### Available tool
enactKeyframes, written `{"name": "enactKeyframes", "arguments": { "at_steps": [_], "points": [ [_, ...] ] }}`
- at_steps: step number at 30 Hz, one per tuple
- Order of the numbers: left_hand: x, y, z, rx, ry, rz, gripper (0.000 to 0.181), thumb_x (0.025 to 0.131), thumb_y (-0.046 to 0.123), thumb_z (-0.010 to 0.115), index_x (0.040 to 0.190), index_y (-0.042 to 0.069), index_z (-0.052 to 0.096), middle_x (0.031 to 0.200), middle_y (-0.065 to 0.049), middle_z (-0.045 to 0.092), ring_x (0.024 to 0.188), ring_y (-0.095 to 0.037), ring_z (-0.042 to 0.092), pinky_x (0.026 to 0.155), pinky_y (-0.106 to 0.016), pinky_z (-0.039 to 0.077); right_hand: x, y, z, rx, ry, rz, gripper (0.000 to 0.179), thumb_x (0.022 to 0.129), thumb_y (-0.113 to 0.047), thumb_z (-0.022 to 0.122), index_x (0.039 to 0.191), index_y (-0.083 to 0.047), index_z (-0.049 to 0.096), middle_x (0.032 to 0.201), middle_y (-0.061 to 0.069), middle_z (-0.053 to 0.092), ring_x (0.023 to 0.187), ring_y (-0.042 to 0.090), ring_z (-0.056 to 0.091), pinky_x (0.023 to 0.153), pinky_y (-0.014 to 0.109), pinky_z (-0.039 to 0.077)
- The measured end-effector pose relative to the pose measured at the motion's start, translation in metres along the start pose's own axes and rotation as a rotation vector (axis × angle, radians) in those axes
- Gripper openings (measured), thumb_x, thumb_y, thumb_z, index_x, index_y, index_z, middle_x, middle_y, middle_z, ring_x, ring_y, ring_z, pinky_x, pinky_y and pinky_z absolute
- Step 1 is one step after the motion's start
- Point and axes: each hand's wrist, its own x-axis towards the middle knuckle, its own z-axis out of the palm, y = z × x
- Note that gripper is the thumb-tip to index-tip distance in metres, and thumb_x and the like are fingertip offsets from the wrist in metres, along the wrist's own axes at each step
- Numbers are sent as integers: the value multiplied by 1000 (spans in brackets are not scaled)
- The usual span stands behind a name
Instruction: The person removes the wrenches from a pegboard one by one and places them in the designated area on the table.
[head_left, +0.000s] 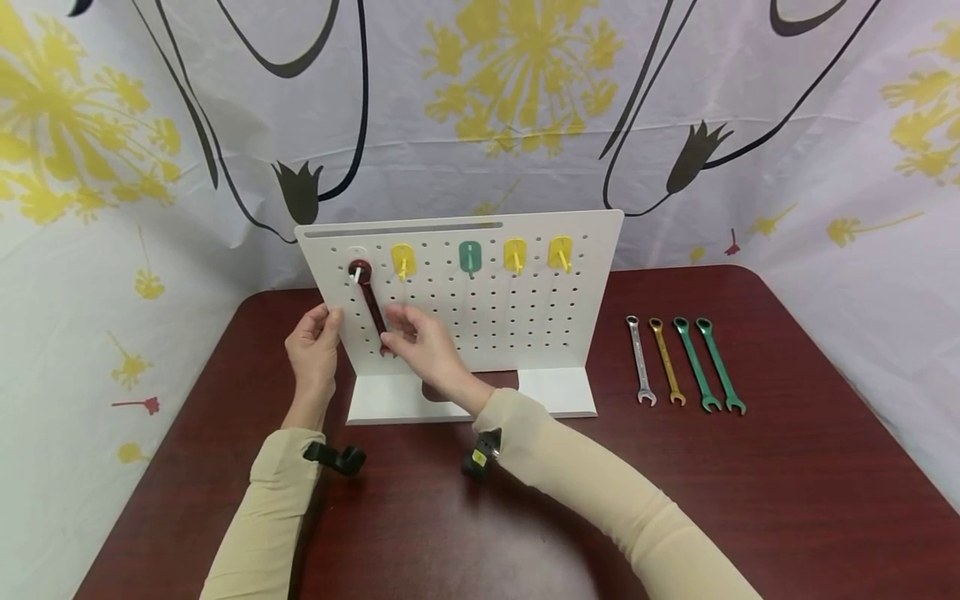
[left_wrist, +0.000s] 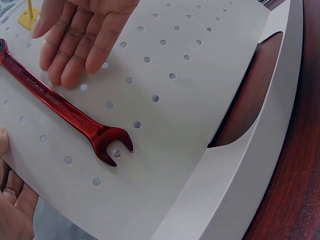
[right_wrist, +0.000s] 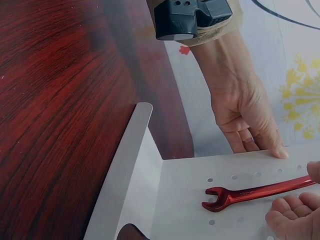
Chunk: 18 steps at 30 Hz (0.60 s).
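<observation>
A red combination wrench [head_left: 372,307] hangs by its ring end on a white hook [head_left: 357,273] at the left of a white pegboard [head_left: 543,358]. Its open end points down, flat along the board in the left wrist view. My left hand [head_left: 311,354] pinches the board's left edge, thumb in front and fingers behind. Beside the wrench is my right hand [head_left: 431,346], its fingers loosely bent with nothing gripped. In the left wrist view, these right fingers [left_wrist: 75,45] hover above the wrench's shaft; the right wrist view shows them next to it.
Along the board's top are yellow hooks [head_left: 402,260] and a green hook [head_left: 470,257], all bare. To the right on the dark red table [head_left: 810,467] lie a silver wrench [head_left: 640,360], a gold wrench [head_left: 667,361] and two green wrenches [head_left: 697,364]. A patterned curtain [head_left: 480,100] hangs behind.
</observation>
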Motion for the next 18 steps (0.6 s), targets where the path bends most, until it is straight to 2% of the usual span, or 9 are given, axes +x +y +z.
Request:
{"name": "enactKeyframes", "arguments": {
  "at_steps": [6,18],
  "points": [
    [0,2,0,6,-12,-5,20,87,20,68,102,6,66,79,18,63,71,0,51,63,-13,45,3,1,3,33,-9,-3,39,89,-4,62,127,2,53,125,15,59,114,24,57,92,23,46],
    [0,2,1,-33,-6,7,18,87,15,68,101,3,65,79,18,63,71,0,53,63,-12,46,6,4,9,43,-4,12,38,89,-6,63,125,0,54,120,14,61,111,23,58,92,25,47]
  ]
}}
